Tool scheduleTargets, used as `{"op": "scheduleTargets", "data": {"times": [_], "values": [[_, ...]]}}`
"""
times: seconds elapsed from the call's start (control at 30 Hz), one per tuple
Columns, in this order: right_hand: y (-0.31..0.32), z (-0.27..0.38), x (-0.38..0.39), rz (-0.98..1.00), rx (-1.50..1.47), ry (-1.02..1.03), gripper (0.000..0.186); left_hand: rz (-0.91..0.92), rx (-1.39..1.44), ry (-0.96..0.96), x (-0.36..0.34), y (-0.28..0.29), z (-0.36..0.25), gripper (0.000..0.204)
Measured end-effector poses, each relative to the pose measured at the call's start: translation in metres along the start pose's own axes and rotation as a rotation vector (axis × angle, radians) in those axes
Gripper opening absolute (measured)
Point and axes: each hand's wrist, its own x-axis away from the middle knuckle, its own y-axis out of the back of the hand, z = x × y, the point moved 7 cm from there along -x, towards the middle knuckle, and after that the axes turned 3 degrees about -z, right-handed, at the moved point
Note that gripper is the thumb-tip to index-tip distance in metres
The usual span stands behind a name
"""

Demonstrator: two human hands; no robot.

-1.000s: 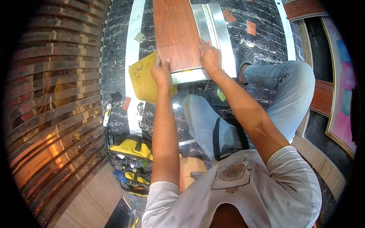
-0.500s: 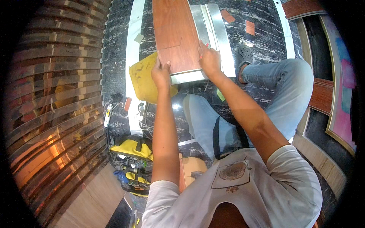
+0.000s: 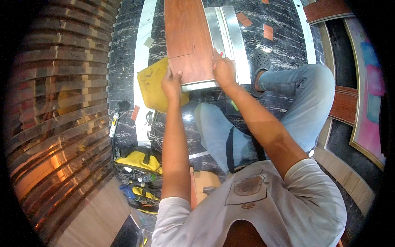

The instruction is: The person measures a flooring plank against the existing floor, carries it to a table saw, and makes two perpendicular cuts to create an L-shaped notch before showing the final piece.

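A reddish-brown wood-grain plank extends away from me, with a short dark line running in from its left edge. Its near left corner is gripped by my left hand, thumb on top. My right hand is closed at the plank's right edge around a slim red pencil, of which only small parts show. Beneath and to the right of the plank lie silvery metal strips. A yellow container sits under the plank's left side, partly hidden by my left hand.
Tool bags in yellow and black stand at lower left, near a white tube and a cable. Wood-grain offcuts lie on the dark marbled floor. A slatted screen lines the left; a framed panel stands right.
The whole view has shifted slightly, moving the scene a little to the left. Both hands keep their places on the plank.
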Motion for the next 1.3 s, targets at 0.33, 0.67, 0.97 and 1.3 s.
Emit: {"op": "scheduleTargets", "data": {"times": [0.33,0.67,0.97,1.3], "values": [[0.003,-0.002,0.015,-0.109,0.044,0.072,0.039,0.022,0.046,0.016,0.013,0.002,0.007,0.062],[0.005,-0.002,0.030,-0.023,0.069,0.042,0.046,0.048,0.022,0.007,0.029,0.005,-0.001,0.062],[0.008,0.007,0.041,-0.018,0.026,0.031,0.045,-0.005,0.045,0.023,0.035,0.020,0.018,0.065],[0.008,0.005,0.052,-0.034,0.059,0.054,0.039,0.038,0.012,0.031,0.045,0.021,0.012,0.063]]}}
